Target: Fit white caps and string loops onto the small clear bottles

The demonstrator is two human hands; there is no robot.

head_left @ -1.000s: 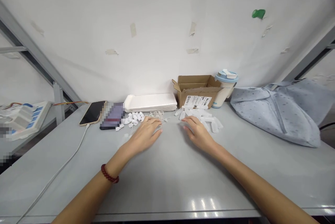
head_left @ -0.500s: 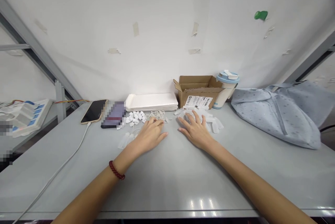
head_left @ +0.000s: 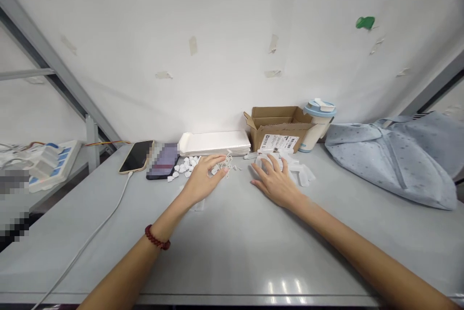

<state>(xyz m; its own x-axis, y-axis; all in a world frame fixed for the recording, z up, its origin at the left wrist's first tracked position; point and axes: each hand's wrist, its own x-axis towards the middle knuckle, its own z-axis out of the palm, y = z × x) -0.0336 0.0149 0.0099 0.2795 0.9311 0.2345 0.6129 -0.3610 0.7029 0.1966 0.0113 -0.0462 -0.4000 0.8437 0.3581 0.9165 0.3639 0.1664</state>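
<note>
Pinching with the left hand [head_left: 203, 180], just left of centre frame: thumb and forefinger nearly closed on the tangle of thin white strings [head_left: 227, 161], right beside the scatter of small white plastic caps [head_left: 186, 164]. Over to the right hand [head_left: 277, 184], just right of centre: flat, wide open, fingers spread, gripping nothing, resting on the pile of clear plastic sleeves [head_left: 302, 173] in front of the open brown cardboard box [head_left: 277, 124]. All on the grey tabletop [head_left: 235, 242], mid-frame.
</note>
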